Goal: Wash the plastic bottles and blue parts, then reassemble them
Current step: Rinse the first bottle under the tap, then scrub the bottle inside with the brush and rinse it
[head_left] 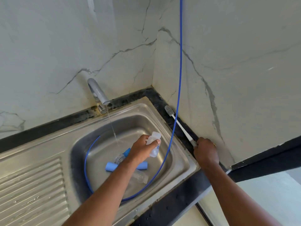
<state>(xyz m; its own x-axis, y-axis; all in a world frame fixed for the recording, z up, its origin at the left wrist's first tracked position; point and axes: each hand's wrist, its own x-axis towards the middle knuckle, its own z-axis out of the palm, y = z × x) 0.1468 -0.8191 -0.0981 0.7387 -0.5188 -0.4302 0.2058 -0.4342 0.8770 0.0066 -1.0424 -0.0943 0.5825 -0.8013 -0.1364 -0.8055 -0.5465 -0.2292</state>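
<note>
My left hand grips a clear plastic bottle over the steel sink, just right of the running water. My right hand holds the white handle end of a bottle brush that lies on the dark counter strip beside the wall, its grey bristle head pointing away. In the basin under my left forearm lie a light blue tube-shaped part, a smaller blue part with a clear ribbed piece, and another clear bottle on its side.
The tap at the back runs a thin stream into the basin. A blue hose hangs down the wall corner and loops round the basin floor. The ribbed drainboard lies to the left. Marble walls close in behind and to the right.
</note>
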